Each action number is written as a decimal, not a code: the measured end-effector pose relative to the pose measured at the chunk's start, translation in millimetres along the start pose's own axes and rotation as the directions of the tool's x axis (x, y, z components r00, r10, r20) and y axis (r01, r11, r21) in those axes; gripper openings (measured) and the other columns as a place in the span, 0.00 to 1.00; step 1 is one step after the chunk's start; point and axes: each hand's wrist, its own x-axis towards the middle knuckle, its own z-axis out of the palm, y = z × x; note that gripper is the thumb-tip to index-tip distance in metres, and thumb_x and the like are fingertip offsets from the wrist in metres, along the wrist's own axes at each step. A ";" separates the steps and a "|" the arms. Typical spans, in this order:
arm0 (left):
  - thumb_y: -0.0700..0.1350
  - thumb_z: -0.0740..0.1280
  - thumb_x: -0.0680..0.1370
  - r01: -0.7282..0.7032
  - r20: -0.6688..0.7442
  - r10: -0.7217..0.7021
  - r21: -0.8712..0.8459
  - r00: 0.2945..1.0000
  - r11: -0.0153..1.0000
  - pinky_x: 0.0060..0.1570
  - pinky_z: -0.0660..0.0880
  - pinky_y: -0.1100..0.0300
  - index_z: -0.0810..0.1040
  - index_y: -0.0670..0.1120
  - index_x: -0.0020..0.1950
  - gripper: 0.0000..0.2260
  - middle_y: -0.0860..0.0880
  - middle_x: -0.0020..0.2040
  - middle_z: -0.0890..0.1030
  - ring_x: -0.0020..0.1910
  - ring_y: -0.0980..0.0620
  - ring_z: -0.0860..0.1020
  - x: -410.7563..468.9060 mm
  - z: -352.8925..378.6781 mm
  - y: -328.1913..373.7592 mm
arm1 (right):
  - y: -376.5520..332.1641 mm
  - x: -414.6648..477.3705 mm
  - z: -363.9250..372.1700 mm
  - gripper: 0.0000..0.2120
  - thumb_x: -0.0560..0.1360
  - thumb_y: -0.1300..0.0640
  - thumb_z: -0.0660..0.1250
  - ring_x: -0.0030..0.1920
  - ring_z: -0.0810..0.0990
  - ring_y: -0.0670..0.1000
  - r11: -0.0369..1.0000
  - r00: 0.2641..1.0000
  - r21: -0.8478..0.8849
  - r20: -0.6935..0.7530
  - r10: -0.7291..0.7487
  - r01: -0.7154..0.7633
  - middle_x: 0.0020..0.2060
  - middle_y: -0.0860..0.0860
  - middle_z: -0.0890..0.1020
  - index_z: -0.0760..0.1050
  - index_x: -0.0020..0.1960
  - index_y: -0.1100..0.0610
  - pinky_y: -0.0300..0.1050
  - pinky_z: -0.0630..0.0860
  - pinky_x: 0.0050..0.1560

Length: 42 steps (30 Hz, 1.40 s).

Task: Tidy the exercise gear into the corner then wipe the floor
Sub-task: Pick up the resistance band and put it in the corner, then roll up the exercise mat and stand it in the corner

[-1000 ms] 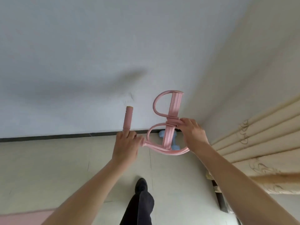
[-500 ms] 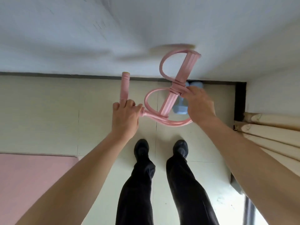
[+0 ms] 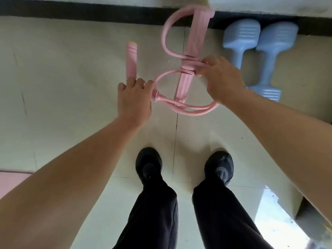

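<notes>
I hold a pink pedal resistance band point(image 3: 188, 58) in the air above the pale tiled floor. My left hand point(image 3: 134, 99) grips its foam handle, whose free end points away from me. My right hand point(image 3: 222, 79) pinches the band's middle strap, where the two foot loops meet. The tubes hang in a loop below my right wrist. Two pale blue dumbbells point(image 3: 255, 51) lie side by side on the floor by the dark skirting board, just right of my right hand.
The dark skirting board point(image 3: 89, 11) runs along the wall at the top. A pink mat corner point(image 3: 12, 182) shows at the lower left. My two black shoes point(image 3: 149, 166) stand on the tiles below my hands. A dark edge lies at the lower right.
My view has tilted down from the wall to the floor. Both hands carried the band lower toward the corner, and the dumbbells are now fully in sight.
</notes>
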 end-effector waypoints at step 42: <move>0.56 0.52 0.84 0.194 -0.623 -0.348 -0.303 0.701 0.933 0.73 0.57 0.42 0.59 0.42 0.79 0.27 0.36 0.78 0.57 0.78 0.37 0.56 -150.5 -531.9 -60.9 | -150.9 -213.8 -475.7 0.23 0.82 0.49 0.58 0.71 0.70 0.62 0.978 0.665 0.045 -0.739 -0.106 0.206 0.74 0.59 0.68 0.67 0.74 0.58 0.58 0.71 0.66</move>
